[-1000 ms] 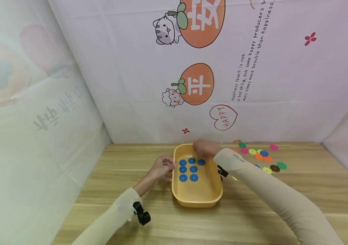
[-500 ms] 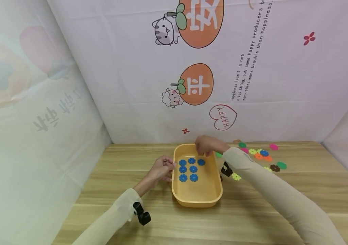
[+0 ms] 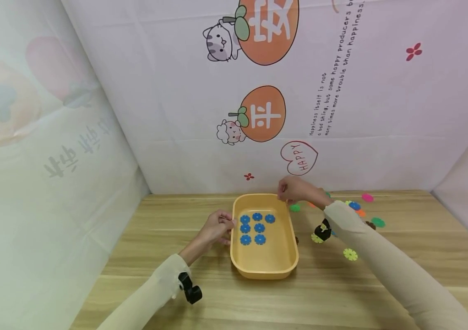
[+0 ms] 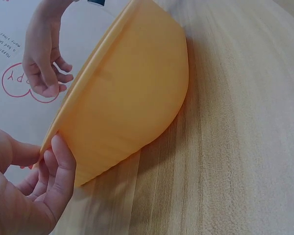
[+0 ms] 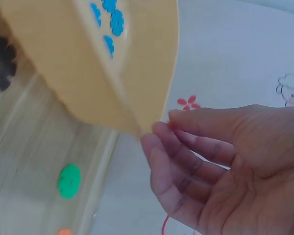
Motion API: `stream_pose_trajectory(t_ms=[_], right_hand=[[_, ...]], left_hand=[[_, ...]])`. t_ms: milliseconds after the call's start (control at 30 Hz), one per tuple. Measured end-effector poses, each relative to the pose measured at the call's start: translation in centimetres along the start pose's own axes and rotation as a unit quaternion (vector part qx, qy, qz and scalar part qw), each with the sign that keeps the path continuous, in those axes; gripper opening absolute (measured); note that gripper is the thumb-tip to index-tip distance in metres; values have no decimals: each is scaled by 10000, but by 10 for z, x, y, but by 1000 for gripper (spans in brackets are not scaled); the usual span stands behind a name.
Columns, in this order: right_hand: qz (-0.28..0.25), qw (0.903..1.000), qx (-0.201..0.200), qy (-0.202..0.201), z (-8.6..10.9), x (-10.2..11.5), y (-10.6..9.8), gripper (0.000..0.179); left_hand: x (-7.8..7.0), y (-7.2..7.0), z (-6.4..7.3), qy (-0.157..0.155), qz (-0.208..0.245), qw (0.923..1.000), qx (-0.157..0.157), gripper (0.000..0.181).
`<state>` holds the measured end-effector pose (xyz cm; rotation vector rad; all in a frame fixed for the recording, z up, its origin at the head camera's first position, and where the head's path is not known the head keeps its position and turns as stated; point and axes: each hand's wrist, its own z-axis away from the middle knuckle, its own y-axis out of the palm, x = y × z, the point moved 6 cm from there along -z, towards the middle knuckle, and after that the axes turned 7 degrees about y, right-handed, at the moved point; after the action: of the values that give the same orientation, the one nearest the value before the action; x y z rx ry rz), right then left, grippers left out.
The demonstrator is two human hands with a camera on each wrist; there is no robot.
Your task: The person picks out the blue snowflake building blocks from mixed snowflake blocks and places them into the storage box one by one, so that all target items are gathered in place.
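A yellow plastic tray [image 3: 264,263] stands on the wooden table, with several blue notched discs [image 3: 259,228] lying in rows inside it. My left hand [image 3: 219,227] grips the tray's left rim; the left wrist view shows the thumb over the edge and the fingers against the outer wall. Over the far right corner of the tray is my right hand [image 3: 296,189]. In the right wrist view that hand [image 5: 210,161] has its fingers loosely bent, the thumb apart from them, and no disc between them. Whether its fingertips touch the tray's corner I cannot tell.
Loose discs lie right of the tray: a green one [image 3: 295,208] near its corner, a yellow one [image 3: 350,254], a pink one [image 3: 367,197] and several others, some hidden behind the right forearm. A printed white cloth [image 3: 193,137] hangs behind the table.
My right hand has come up out of the tray and moved right to its far right corner. The blue discs stay put, and my left hand still holds the rim.
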<state>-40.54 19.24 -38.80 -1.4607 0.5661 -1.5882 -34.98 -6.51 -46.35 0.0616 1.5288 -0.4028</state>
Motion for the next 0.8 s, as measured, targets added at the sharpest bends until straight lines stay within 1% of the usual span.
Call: stream_pose_trajectory(t_ms=[100,200,333,433,533,667,800], right_hand=[[-152,9999,-71,37,2,-8,-4,10],[-192,9996,-67,203,2,-18,-6,8],[-137,9994,30,306,4,-29,-9,7],[-93,9996,131,243,9,-37,-12,8],[-49,9991,181,387,14,-49,-14,6],[272,9969,263,683,22,-68,-15,6],[716,9939,328,768,33,-83,-13,7]], left_hand=[[1,-1,-1,-27,-21,10000,-56,26],[2,-2,-1,-60,-41,9999,-103,25],[1,-2,-1,-85,-54,9999,-111,25],[2,-1,-1,-73,-68,9999,-103,25],[2,-1,-1,-47,-64,9999,-94,25],[3,0,-2,-47,-42,9999,-93,25],[4,0,-2,-70,-36,9999,-118,24]])
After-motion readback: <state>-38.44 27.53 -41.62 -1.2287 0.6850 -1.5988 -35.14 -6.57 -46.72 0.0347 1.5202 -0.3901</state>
